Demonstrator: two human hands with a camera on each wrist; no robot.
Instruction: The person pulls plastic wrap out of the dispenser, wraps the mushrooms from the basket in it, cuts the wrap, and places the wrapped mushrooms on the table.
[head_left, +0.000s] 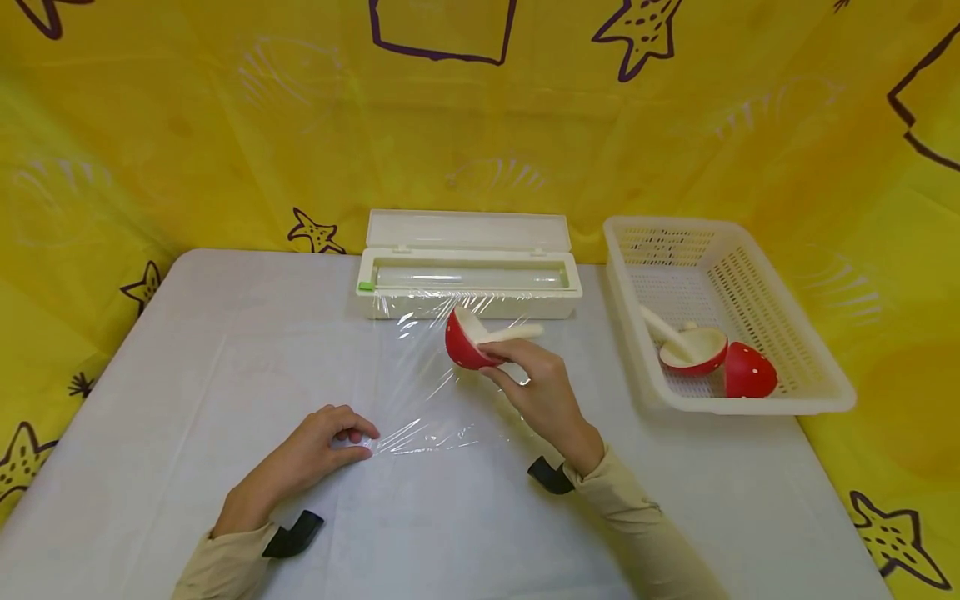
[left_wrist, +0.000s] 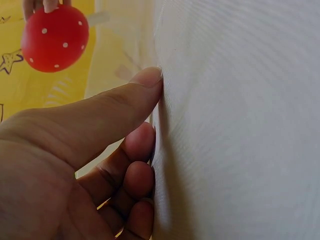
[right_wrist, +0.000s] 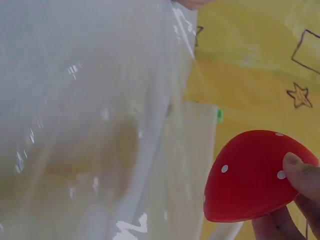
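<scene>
My right hand (head_left: 536,392) grips the rim of a red bowl (head_left: 462,343) with white dots and a white inside, thumb outside in the right wrist view. The bowl is tilted above the film, and a cream stick-like handle (head_left: 517,333) sticks out of it; whether it is fixed cannot be told. Clear cling film (head_left: 427,417) stretches over the table from a white dispenser box (head_left: 472,307). At the film's near left corner my left hand (head_left: 322,446) pinches its edge, with thumb and curled fingertips against the table; creases run from there.
The dispenser's lid (head_left: 468,231) stands raised, with the film roll (head_left: 468,277) inside and a green piece (head_left: 366,286) at its left. To the right, a white plastic basket (head_left: 750,406) contains another red bowl (head_left: 697,367) with a cream handle and a red dotted piece (head_left: 750,372).
</scene>
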